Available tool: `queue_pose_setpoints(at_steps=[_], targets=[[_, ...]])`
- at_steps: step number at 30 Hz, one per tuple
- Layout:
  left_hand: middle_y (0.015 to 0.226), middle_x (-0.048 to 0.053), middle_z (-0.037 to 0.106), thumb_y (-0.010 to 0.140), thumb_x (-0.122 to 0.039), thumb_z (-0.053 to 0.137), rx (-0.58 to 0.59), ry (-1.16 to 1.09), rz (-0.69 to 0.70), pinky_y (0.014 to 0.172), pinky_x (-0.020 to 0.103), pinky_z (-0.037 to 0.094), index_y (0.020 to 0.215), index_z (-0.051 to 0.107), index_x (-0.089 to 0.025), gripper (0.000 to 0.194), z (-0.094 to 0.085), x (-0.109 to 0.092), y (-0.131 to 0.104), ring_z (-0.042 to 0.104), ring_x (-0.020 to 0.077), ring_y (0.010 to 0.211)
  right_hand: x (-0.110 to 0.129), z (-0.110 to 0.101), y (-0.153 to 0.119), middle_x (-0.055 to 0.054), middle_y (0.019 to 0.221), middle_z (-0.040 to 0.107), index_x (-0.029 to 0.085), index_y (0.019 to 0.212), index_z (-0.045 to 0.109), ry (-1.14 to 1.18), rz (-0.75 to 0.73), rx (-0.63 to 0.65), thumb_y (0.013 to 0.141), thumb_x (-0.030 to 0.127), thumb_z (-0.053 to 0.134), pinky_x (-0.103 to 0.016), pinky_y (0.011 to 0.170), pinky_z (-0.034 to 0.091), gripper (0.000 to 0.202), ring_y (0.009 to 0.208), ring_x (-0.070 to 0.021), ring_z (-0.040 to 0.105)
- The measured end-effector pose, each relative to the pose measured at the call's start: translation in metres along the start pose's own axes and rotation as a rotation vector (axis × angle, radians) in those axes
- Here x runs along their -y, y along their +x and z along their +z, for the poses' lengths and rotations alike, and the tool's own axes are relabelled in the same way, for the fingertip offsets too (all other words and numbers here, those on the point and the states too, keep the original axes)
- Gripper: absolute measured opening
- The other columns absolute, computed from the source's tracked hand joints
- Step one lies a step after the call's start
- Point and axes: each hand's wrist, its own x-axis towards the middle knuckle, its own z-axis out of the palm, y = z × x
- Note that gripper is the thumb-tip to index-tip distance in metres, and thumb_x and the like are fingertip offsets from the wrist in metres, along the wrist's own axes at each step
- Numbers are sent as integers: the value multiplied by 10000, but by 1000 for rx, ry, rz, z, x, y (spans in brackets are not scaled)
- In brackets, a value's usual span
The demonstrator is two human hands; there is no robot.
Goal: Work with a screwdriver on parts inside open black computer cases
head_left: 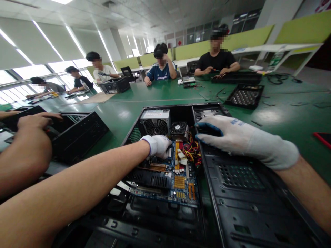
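An open black computer case [165,217] holds a blue motherboard [152,192], a silver power supply [155,122], a fan [179,128] and a bundle of coloured cables [192,153]. Over the upper left of the motherboard is my left hand [159,146], in a white glove, its fingers curled; what they hold, if anything, is hidden. My right hand [219,132], gloved in white and blue, rests at the upper edge of a black metal panel [238,206] on the right, thumb apart from the fingers, touching the panel's rim.
At the left, another person's hands [34,122] work at a second black case [82,137]. Across the green table [155,94] sit several people with cases and parts. A black perforated tray [244,96], cables [280,77] and a red object [323,138] lie on the right.
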Motion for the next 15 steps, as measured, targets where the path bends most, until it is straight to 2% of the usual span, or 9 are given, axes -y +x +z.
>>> queue_pose_setpoints(at_steps=[3, 8, 12, 15], targets=[[1185, 167, 741, 725, -467, 782, -17, -37, -19, 883, 380, 595, 1186, 667, -140, 577, -5, -2, -3, 725, 346, 1059, 1, -1, 0, -88, 1242, 726, 250, 1226, 705, 19, 10, 0, 929, 605, 572, -506, 1031, 496, 482, 1160, -340, 649], [1251, 189, 719, 769, -493, 716, -98, -89, -70, 924, 365, 584, 1332, 567, -116, 694, -15, -7, -10, 715, 335, 1122, -2, 1, -3, -91, 1278, 717, 259, 1257, 681, 6, 16, -71, 934, 585, 601, -532, 1055, 499, 466, 1195, -344, 645], [1229, 191, 728, 826, -520, 647, -90, -147, -32, 933, 372, 578, 1243, 621, -129, 573, -22, -10, -17, 717, 334, 1125, 1, 0, -5, -112, 1381, 665, 227, 1348, 628, 1, 67, -170, 953, 605, 567, -523, 1134, 455, 550, 1294, -325, 605], [1257, 203, 714, 883, -516, 575, -134, -176, -1, 938, 378, 571, 1221, 621, -128, 517, -28, -11, -29, 707, 333, 1148, 1, 1, -17, -135, 1434, 633, 210, 1390, 598, 6, 151, -260, 961, 617, 533, -551, 1170, 420, 595, 1336, -336, 580]])
